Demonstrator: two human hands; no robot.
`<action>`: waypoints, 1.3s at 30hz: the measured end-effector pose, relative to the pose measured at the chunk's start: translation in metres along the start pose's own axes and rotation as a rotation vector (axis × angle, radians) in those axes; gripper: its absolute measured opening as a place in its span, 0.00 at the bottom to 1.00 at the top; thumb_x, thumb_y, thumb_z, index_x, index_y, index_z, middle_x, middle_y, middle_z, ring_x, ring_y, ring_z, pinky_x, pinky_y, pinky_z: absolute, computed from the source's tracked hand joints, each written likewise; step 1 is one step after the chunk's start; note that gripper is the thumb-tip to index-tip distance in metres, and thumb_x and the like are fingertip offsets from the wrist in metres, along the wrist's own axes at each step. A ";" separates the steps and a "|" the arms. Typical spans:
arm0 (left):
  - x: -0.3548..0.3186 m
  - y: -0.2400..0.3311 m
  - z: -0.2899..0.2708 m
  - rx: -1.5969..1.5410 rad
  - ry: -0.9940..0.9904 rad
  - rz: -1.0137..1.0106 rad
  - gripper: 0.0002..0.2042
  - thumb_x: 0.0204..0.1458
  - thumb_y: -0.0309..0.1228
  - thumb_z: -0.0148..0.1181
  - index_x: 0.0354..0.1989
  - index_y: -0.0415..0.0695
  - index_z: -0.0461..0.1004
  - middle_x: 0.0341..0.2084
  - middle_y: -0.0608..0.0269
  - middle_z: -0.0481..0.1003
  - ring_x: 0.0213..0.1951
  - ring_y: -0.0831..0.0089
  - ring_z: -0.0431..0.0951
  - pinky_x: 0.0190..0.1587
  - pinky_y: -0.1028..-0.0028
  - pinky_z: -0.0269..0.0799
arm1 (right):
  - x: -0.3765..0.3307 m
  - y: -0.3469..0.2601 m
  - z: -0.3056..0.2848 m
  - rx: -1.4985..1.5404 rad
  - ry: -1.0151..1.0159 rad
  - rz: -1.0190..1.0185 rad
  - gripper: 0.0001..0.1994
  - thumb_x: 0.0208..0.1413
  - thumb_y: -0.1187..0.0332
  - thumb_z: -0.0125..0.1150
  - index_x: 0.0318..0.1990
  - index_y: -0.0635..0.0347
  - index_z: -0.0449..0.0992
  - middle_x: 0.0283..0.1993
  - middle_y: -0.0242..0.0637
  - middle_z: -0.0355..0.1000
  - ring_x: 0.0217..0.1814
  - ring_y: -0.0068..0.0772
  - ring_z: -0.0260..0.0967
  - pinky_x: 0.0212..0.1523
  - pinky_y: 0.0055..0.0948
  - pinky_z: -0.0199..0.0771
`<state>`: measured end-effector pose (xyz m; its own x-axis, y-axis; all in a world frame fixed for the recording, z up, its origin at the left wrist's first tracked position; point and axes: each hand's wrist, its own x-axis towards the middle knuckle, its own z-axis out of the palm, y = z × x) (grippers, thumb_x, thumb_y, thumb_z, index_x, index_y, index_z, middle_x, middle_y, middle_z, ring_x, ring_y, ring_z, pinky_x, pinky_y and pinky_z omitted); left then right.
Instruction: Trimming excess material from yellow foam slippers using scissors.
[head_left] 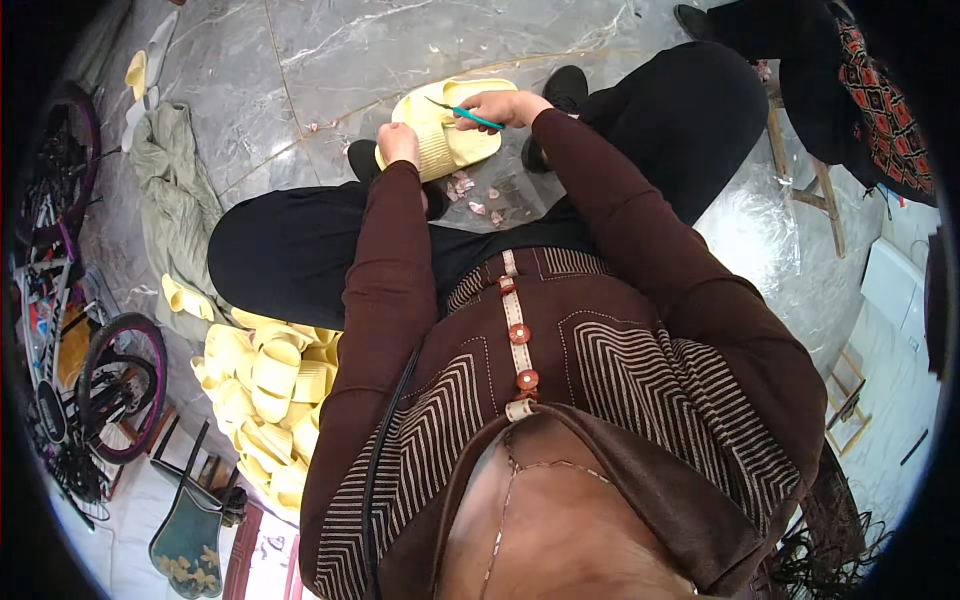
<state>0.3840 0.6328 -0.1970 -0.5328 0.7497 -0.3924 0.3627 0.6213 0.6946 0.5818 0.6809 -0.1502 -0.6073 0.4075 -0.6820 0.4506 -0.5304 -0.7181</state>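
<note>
A pair of pale yellow slippers (pixel 435 150) with ribbed straps is in front of me, just beyond my knees. My left hand (pixel 399 144) is closed at the near left slipper, its fingers wrapped at the strap's edge. In my right hand (pixel 492 107) is a slim trimming knife (pixel 476 119) with a teal handle and a thin, dark, curved tip. The tip points left, over the slippers. Part of the handle shows below my fingers. Small pinkish scraps (pixel 460 185) lie on the floor beside the slippers.
At my left is a heap of yellow slippers (pixel 270 380), with an olive cloth (pixel 175 190) beyond it. A bicycle (pixel 125 385) stands at far left, near a green-backed chair (pixel 187 540). At the upper right are another person's dark clothes (pixel 805 100) and a wooden stool (pixel 820 195).
</note>
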 end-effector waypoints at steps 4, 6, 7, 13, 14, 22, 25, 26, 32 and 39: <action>-0.001 -0.002 0.000 -0.075 -0.021 -0.053 0.13 0.44 0.29 0.45 0.30 0.32 0.72 0.27 0.49 0.74 0.31 0.63 0.74 0.36 0.69 0.67 | 0.004 0.011 -0.011 0.015 -0.076 0.084 0.13 0.43 0.56 0.61 0.33 0.53 0.72 0.20 0.23 0.62 0.20 0.16 0.57 0.16 0.19 0.56; -0.007 0.007 -0.005 -0.103 -0.020 -0.058 0.13 0.45 0.29 0.45 0.32 0.32 0.71 0.28 0.47 0.74 0.33 0.59 0.74 0.39 0.68 0.66 | 0.004 0.011 -0.015 0.010 -0.118 0.169 0.17 0.44 0.58 0.61 0.40 0.54 0.71 0.22 0.22 0.63 0.21 0.15 0.58 0.18 0.18 0.58; -0.011 0.012 -0.007 -0.118 -0.022 -0.058 0.12 0.46 0.29 0.45 0.33 0.32 0.70 0.29 0.47 0.73 0.35 0.58 0.74 0.40 0.67 0.66 | 0.002 0.011 -0.017 0.018 -0.115 0.173 0.17 0.44 0.58 0.61 0.40 0.54 0.71 0.22 0.22 0.63 0.21 0.15 0.58 0.18 0.18 0.58; -0.011 0.025 -0.014 -0.102 0.065 0.074 0.13 0.46 0.32 0.47 0.32 0.33 0.71 0.28 0.51 0.74 0.32 0.64 0.73 0.38 0.70 0.66 | -0.003 -0.009 -0.017 0.080 -0.181 0.170 0.13 0.43 0.57 0.61 0.33 0.54 0.71 0.20 0.23 0.62 0.20 0.15 0.60 0.17 0.17 0.60; -0.011 0.030 -0.013 -0.125 0.051 0.123 0.14 0.46 0.33 0.48 0.32 0.33 0.71 0.27 0.52 0.74 0.32 0.66 0.73 0.37 0.72 0.66 | -0.003 -0.011 -0.018 0.093 -0.212 0.150 0.13 0.43 0.57 0.61 0.31 0.54 0.71 0.20 0.23 0.62 0.20 0.15 0.60 0.16 0.17 0.61; -0.011 0.053 -0.019 -0.203 -0.018 0.283 0.12 0.45 0.32 0.50 0.31 0.35 0.71 0.26 0.58 0.73 0.30 0.72 0.71 0.36 0.74 0.66 | -0.003 -0.012 -0.022 0.165 -0.261 0.020 0.14 0.43 0.52 0.61 0.26 0.51 0.71 0.20 0.24 0.64 0.19 0.16 0.61 0.15 0.18 0.62; -0.015 0.064 -0.025 -0.218 -0.039 0.351 0.10 0.45 0.31 0.51 0.30 0.35 0.71 0.25 0.60 0.73 0.29 0.74 0.71 0.35 0.75 0.66 | -0.006 -0.015 -0.022 0.191 -0.223 0.002 0.15 0.43 0.53 0.61 0.28 0.54 0.71 0.21 0.24 0.63 0.20 0.16 0.60 0.16 0.17 0.61; -0.016 0.068 -0.026 -0.212 -0.046 0.376 0.10 0.46 0.30 0.51 0.30 0.35 0.71 0.24 0.61 0.73 0.28 0.74 0.71 0.34 0.76 0.66 | -0.007 -0.015 -0.022 0.200 -0.206 -0.003 0.15 0.43 0.53 0.61 0.29 0.55 0.71 0.22 0.25 0.63 0.21 0.16 0.60 0.16 0.16 0.61; -0.011 0.077 -0.037 -0.249 -0.101 0.451 0.08 0.46 0.28 0.51 0.28 0.36 0.72 0.23 0.65 0.72 0.27 0.78 0.70 0.33 0.79 0.65 | -0.008 -0.019 -0.025 0.231 -0.227 -0.090 0.17 0.43 0.53 0.61 0.34 0.55 0.72 0.23 0.25 0.64 0.22 0.16 0.60 0.16 0.16 0.61; -0.010 0.092 -0.054 -0.299 -0.207 0.486 0.06 0.46 0.26 0.54 0.30 0.37 0.73 0.24 0.68 0.72 0.28 0.82 0.69 0.33 0.82 0.65 | -0.017 -0.028 -0.023 0.275 -0.284 -0.199 0.18 0.43 0.53 0.60 0.38 0.55 0.73 0.23 0.24 0.63 0.21 0.15 0.59 0.15 0.15 0.59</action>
<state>0.3810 0.6698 -0.0965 -0.1894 0.9790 -0.0757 0.2805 0.1278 0.9513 0.5944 0.7057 -0.1221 -0.8376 0.3220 -0.4412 0.1387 -0.6558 -0.7421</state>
